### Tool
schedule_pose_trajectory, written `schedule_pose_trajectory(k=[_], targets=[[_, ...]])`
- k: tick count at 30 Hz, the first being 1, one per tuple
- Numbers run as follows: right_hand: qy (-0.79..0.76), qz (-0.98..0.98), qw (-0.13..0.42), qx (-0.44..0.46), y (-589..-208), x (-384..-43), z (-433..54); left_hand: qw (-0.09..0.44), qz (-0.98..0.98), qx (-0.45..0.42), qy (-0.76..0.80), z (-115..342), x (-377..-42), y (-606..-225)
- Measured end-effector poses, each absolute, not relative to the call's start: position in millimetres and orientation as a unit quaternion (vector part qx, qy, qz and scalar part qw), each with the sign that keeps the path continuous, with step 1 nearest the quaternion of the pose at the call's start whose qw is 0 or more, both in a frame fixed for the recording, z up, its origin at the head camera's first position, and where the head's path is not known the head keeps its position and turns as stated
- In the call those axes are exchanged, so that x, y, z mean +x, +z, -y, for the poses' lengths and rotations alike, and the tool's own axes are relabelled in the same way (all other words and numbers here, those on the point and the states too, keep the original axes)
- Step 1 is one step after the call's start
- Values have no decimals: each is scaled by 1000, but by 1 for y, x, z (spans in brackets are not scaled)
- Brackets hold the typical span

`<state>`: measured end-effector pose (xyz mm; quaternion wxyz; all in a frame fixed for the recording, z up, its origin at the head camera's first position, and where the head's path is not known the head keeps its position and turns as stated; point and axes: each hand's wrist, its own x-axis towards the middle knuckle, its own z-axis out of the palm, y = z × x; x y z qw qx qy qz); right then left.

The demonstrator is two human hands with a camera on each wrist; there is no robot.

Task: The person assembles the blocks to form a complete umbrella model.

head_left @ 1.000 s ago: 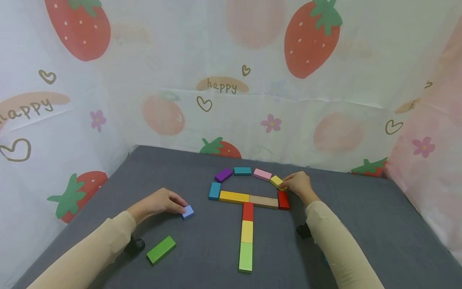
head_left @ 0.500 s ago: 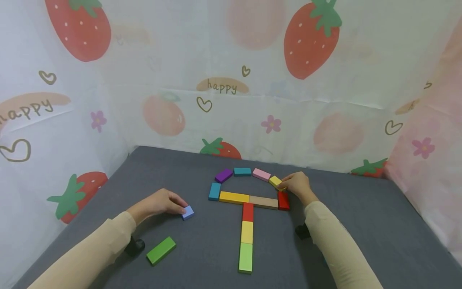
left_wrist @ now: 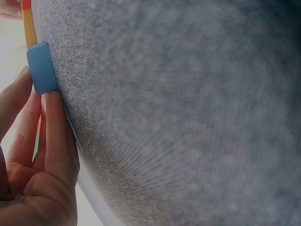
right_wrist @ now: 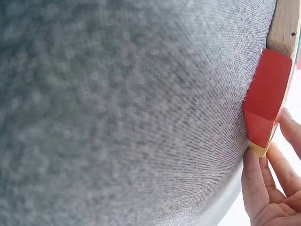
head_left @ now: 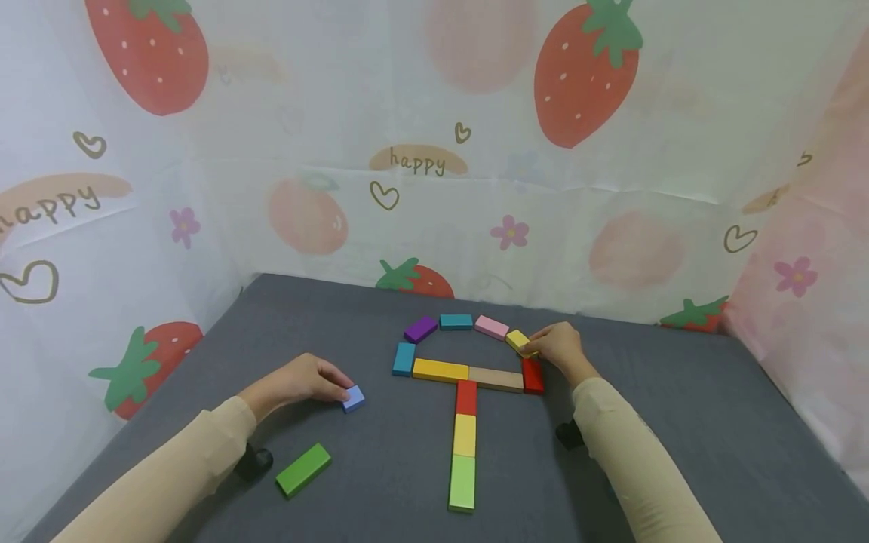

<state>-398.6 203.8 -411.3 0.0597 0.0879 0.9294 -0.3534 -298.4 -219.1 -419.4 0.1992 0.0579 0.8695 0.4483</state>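
Note:
In the head view, my left hand (head_left: 307, 381) pinches a small periwinkle block (head_left: 354, 399) on the grey cloth. The left wrist view has that block (left_wrist: 41, 68) between thumb and fingers. At the right end of an arc of blocks, my right hand (head_left: 558, 348) holds a yellow block (head_left: 518, 342), partly covered by the fingers. It lies between a pink block (head_left: 492, 327) and a red block (head_left: 532, 376). From the right wrist, the red block (right_wrist: 268, 89) hides most of the yellow one (right_wrist: 257, 149).
The arc continues with teal (head_left: 455, 322), purple (head_left: 421, 329) and blue (head_left: 403, 359) blocks. Orange (head_left: 440, 370) and bare-wood (head_left: 496, 379) blocks form a bar. A red, yellow and light-green column (head_left: 462, 483) runs below it. A loose green block (head_left: 303, 470) lies near the left forearm.
The right hand and the yellow block have shifted slightly left, and the pink block with them. My left hand stays where it was, on the periwinkle block.

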Motion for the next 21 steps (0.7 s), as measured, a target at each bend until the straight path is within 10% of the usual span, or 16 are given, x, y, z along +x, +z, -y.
schedule_pose_trajectory(k=[21], targets=[[-342,-939,40,-2,-394,-406,-197,194,-868,54,454,219,-298,-420]])
